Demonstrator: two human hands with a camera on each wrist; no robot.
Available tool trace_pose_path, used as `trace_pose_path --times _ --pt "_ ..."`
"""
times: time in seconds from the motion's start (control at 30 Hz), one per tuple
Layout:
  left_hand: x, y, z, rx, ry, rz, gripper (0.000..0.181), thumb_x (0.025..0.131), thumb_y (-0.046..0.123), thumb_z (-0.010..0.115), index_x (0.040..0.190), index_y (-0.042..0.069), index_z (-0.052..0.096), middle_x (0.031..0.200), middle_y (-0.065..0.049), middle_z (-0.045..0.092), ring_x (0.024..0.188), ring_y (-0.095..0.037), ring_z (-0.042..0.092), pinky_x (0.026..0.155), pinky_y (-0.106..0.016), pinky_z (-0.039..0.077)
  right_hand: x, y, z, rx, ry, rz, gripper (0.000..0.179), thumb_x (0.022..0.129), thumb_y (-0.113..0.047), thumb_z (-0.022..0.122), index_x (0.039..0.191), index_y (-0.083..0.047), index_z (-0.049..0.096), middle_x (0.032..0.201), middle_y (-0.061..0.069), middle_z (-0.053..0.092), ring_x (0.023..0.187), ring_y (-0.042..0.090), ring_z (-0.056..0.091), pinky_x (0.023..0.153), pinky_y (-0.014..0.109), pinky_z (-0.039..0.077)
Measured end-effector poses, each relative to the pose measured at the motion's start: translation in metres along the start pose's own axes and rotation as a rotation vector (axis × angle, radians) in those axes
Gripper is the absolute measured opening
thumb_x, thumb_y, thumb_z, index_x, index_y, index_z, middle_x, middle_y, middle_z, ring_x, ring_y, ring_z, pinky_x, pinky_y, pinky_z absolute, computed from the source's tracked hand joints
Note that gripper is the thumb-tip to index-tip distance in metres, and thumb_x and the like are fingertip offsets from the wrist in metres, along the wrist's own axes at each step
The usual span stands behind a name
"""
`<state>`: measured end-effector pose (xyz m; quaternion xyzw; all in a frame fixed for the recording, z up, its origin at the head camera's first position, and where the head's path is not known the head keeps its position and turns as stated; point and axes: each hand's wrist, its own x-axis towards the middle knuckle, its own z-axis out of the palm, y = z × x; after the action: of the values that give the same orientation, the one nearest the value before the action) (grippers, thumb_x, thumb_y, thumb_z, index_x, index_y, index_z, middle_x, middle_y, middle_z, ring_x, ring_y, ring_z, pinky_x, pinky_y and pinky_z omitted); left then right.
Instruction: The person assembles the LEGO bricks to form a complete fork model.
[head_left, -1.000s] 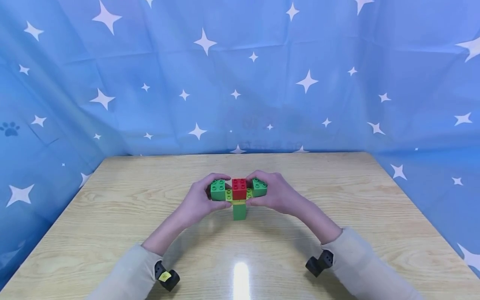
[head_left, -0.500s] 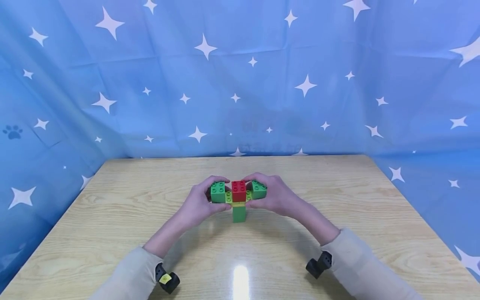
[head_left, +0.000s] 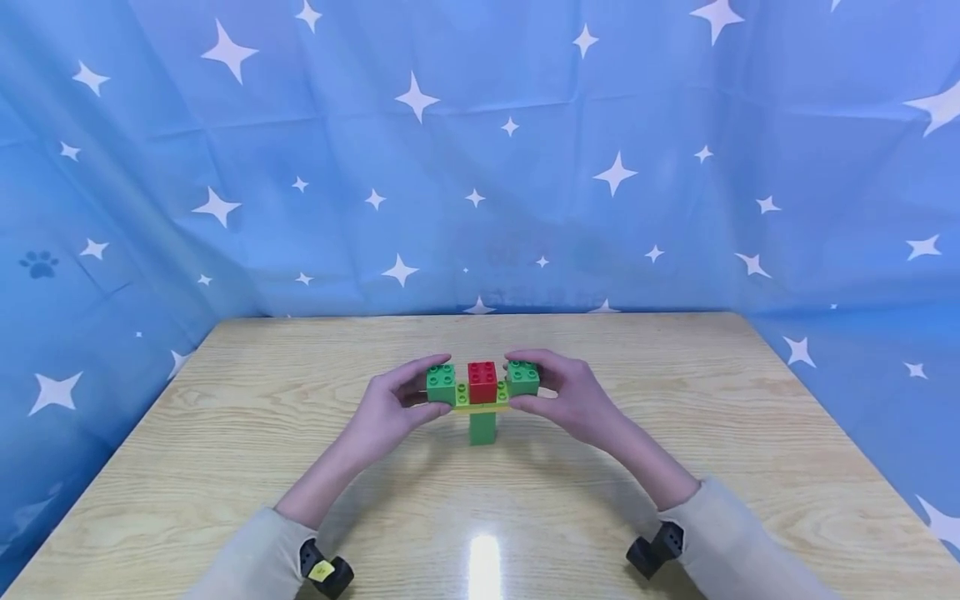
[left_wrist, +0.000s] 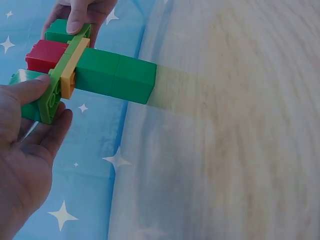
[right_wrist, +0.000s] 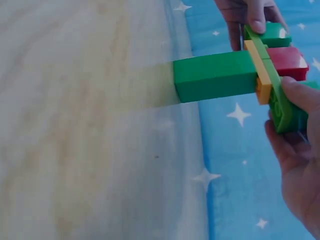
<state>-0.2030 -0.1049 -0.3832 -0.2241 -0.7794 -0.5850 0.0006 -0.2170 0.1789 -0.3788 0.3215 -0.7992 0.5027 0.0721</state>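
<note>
A T-shaped structure of toy building bricks stands upright on the wooden table. Its green brick column (head_left: pixel 482 428) carries an orange-yellow plate (left_wrist: pixel 74 70) and a wider lime-green layer (head_left: pixel 502 392). On top sit a red brick (head_left: pixel 482 383) in the middle, a left green brick (head_left: pixel 441 383) and a right green brick (head_left: pixel 522 380). My left hand (head_left: pixel 385 414) holds the left end, thumb in front and fingers behind. At the right end, my right hand (head_left: pixel 576 406) has the same hold, its fingertips partly hidden behind the green brick.
Pale wood tabletop (head_left: pixel 300 375) surrounds the structure on all sides. A blue star-patterned curtain (head_left: pixel 480 233) hangs behind the table's far edge. Black wrist cameras sit at both cuffs, one of them the left camera (head_left: pixel 327 570).
Both hands have slid outward, away from the red brick, toward the outer ends. More of the lime-green layer and both end bricks now shows. The structure itself keeps its place on the table.
</note>
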Motion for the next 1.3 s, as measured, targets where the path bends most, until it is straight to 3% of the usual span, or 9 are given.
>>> trace_pose_path --times 0.3,0.5,0.63,0.8,1.0,1.13,1.3 --pt "0.000 -0.004 -0.001 -0.024 0.025 0.004 0.060 0.087 -0.006 0.078 0.142 0.011 0.061 0.118 -0.014 0.072 0.105 -0.028 0.071 0.086 -0.032 0.059 0.000 0.002 0.001 0.032 0.003 0.005 0.055 0.085 0.005 0.080 0.137 0.004 0.060 0.127 0.026 0.065 0.099 0.026 0.073 0.086 0.034 0.059" --pt "-0.002 -0.007 0.000 -0.022 0.058 0.059 0.070 0.086 -0.010 0.076 0.149 0.009 0.053 0.122 -0.016 0.069 0.108 -0.029 0.069 0.091 -0.037 0.058 -0.004 0.005 0.002 -0.017 -0.007 -0.058 0.064 0.084 0.006 0.080 0.143 0.004 0.054 0.137 0.022 0.061 0.112 0.029 0.068 0.092 0.033 0.057" --pt "-0.005 -0.012 -0.001 -0.037 0.138 0.127 0.066 0.083 -0.016 0.075 0.145 0.002 0.056 0.126 -0.018 0.068 0.111 -0.030 0.068 0.093 -0.045 0.057 -0.009 0.009 0.004 -0.045 0.045 -0.109 0.070 0.081 0.012 0.080 0.145 0.004 0.052 0.136 0.021 0.061 0.113 0.029 0.066 0.092 0.035 0.057" --pt "-0.007 -0.017 0.000 -0.097 0.187 0.149 0.055 0.084 -0.017 0.074 0.136 -0.003 0.063 0.121 -0.020 0.069 0.108 -0.029 0.070 0.090 -0.039 0.058 -0.013 0.012 0.008 -0.061 0.161 -0.148 0.077 0.076 0.016 0.082 0.145 0.004 0.050 0.132 0.021 0.063 0.109 0.024 0.067 0.091 0.027 0.056" --pt "-0.005 -0.019 0.005 -0.094 0.217 0.096 0.051 0.086 -0.010 0.076 0.135 0.002 0.066 0.118 -0.017 0.072 0.107 -0.026 0.071 0.087 -0.032 0.059 -0.017 0.014 0.012 -0.017 0.308 -0.153 0.067 0.073 0.020 0.082 0.131 0.008 0.052 0.123 0.021 0.066 0.106 0.019 0.069 0.091 0.026 0.055" --pt "0.003 -0.019 0.007 -0.104 0.252 0.024 0.049 0.088 -0.007 0.076 0.134 0.006 0.068 0.118 -0.014 0.073 0.106 -0.026 0.071 0.087 -0.029 0.058 -0.014 0.015 0.011 -0.027 0.347 -0.106 0.056 0.076 0.015 0.083 0.125 0.006 0.058 0.118 0.017 0.069 0.103 0.024 0.072 0.089 0.030 0.056" --pt "0.018 -0.018 0.009 -0.130 0.277 -0.024 0.042 0.090 -0.006 0.074 0.131 0.001 0.069 0.120 -0.016 0.072 0.104 -0.026 0.072 0.086 -0.030 0.059 -0.005 0.016 0.011 -0.043 0.385 0.008 0.050 0.082 0.008 0.082 0.128 0.005 0.063 0.119 0.017 0.071 0.101 0.032 0.072 0.086 0.040 0.058"
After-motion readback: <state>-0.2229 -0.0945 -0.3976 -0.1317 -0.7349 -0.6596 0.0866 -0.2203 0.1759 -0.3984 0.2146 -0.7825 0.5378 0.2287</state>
